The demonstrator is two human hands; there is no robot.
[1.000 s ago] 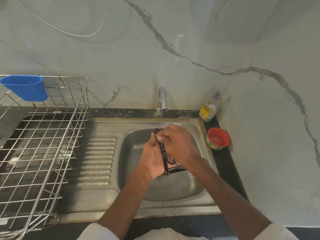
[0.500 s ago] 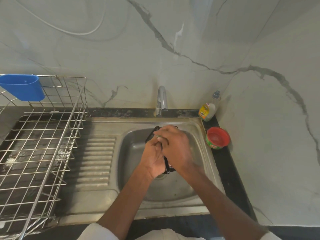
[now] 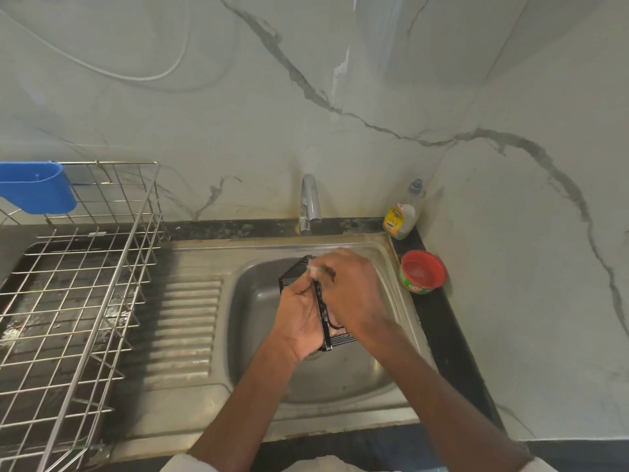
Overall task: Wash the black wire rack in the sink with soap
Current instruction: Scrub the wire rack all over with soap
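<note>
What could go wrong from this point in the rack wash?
1. The black wire rack is held on edge over the sink between the left hand and right hand; with soap on it, the grip could slip and drop it into the basin.
2. The tap shows no running water, so soap may stay on the rack unless it is rinsed.
3. The right elbow passes near the open red tub and could knock it.

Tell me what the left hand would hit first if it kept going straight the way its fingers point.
The left hand grips the black wire rack and points away from the person, up the picture. Past the rack, it would probably meet the sink basin's far wall below the faucet; depth is unclear.
</note>
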